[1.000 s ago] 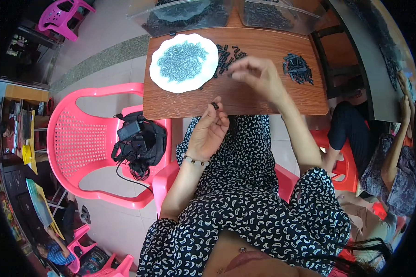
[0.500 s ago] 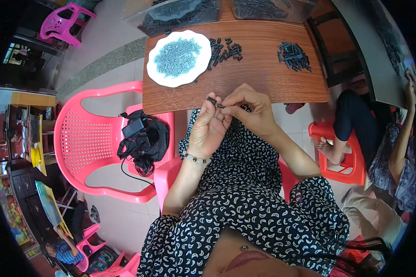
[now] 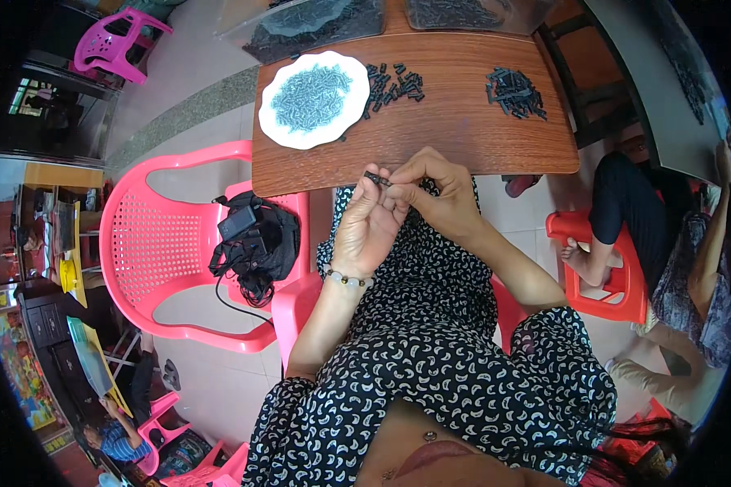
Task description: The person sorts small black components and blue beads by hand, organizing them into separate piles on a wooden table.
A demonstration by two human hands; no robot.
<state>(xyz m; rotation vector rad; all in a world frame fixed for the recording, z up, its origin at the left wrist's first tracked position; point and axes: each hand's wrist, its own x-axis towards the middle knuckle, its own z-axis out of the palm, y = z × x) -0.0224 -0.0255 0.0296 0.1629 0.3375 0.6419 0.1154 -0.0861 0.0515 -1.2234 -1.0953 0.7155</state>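
Observation:
Just off the table's near edge, my left hand [image 3: 369,227] is half curled with its palm up, pinching a small black plastic piece [image 3: 372,176] between thumb and fingers. My right hand [image 3: 443,199] closes thumb and forefinger at the inner end of that piece. Whether a second tiny part sits in the right fingertips is hidden. Beyond the hands, a white scalloped plate [image 3: 354,114] bears a heap of small shiny grey parts [image 3: 310,97]. Short black cylindrical pieces [image 3: 394,88] lie scattered beside it. Flat black pieces [image 3: 516,93] form a pile farther right.
Clear bins [image 3: 317,36] of dark parts stand at the brown table's [image 3: 455,122] far edge. A pink chair [image 3: 150,235] at left carries a black bag [image 3: 276,243] with cables. At right, a person's bare foot [image 3: 581,260] rests by a red stool [image 3: 605,296].
My right fingertips have come closer to the black piece, and the gap showing a tiny part between the hands has closed. My left hand has hardly moved.

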